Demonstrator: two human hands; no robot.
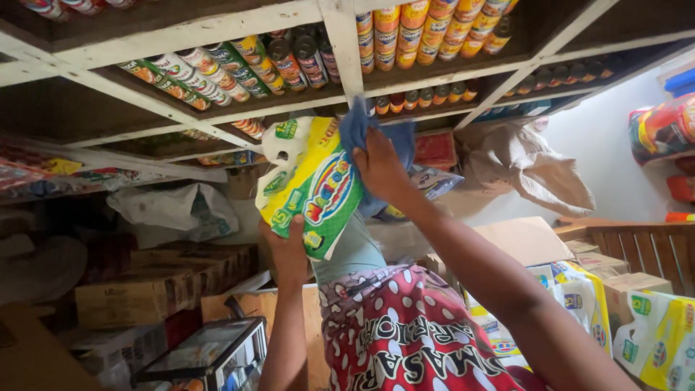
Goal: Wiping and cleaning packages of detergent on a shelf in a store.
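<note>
My left hand grips the lower end of a soft plastic package printed in green, yellow and white, and holds it up toward the shelves. My right hand presses a blue cloth against the package's upper right side. The cloth bunches above my fingers and hangs behind the package. Both arms reach up and away from me. A red dotted fabric with white lettering covers my lap or body below.
White wooden shelves hold rows of cans and jars. Cardboard boxes stack at left, a glass-fronted case sits at the bottom. More matching packages lie at right beside a wooden railing.
</note>
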